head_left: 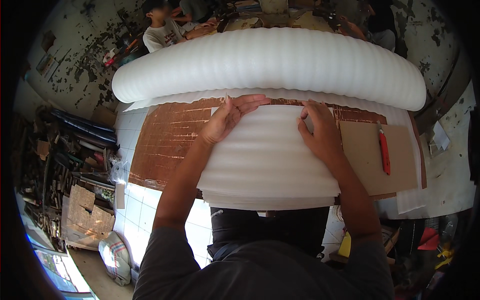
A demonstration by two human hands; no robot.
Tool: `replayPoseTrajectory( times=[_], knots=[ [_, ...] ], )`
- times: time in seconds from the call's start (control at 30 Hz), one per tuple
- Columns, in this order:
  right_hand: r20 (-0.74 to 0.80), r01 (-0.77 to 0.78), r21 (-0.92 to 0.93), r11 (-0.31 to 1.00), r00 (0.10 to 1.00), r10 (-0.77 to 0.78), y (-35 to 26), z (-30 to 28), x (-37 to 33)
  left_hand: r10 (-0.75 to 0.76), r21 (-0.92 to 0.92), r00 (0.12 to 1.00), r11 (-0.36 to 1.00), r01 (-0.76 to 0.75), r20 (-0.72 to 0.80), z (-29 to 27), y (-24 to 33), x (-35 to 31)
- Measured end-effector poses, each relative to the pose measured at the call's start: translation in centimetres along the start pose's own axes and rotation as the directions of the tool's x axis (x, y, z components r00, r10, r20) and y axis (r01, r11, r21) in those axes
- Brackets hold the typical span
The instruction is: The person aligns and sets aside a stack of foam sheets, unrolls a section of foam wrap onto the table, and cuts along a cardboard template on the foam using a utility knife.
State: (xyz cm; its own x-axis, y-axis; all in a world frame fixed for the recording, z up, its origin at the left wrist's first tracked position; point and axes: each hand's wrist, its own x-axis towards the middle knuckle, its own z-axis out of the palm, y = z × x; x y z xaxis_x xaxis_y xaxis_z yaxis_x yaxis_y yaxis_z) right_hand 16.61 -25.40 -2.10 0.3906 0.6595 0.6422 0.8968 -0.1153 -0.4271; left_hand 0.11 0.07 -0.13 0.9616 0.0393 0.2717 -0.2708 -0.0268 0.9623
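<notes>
A stack of white foam sheets [270, 155] lies on the table right before me, its near edge overhanging toward my body. My left hand [232, 116] is at the stack's far left corner, turned on its edge with the fingers stretched out and nothing in it. At the far right corner is my right hand [320, 127], its fingers curved and thumb apart, also holding nothing. Behind both hands a large roll of white foam sheet [270, 60] spans the table's width.
A scored brown board [165, 142] covers the tabletop. To the right, a red utility knife [384, 150] lies on a grey-brown cardboard sheet [360, 165]. Scrap material [45, 160] is piled at the left, near a white sack [115, 257]. Across the table sits another person [162, 32].
</notes>
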Motion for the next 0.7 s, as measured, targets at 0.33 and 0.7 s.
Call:
replayPoseTrajectory(
  times=[0.33, 0.7],
  knots=[
    [-0.006, 0.001, -0.009, 1.0, 1.0, -0.001, 0.05, 0.09, 0.03, -0.002, -0.005, 1.0, 1.0, 0.002, -0.004, 0.31, 0.23, 0.03],
    [-0.009, -0.007, 0.009, 1.0, 1.0, 0.007, 0.0, -0.16, 0.16, -0.002, 0.002, 1.0, 1.0, 0.002, 0.002, 0.1, -0.05, 0.18]
  ],
)
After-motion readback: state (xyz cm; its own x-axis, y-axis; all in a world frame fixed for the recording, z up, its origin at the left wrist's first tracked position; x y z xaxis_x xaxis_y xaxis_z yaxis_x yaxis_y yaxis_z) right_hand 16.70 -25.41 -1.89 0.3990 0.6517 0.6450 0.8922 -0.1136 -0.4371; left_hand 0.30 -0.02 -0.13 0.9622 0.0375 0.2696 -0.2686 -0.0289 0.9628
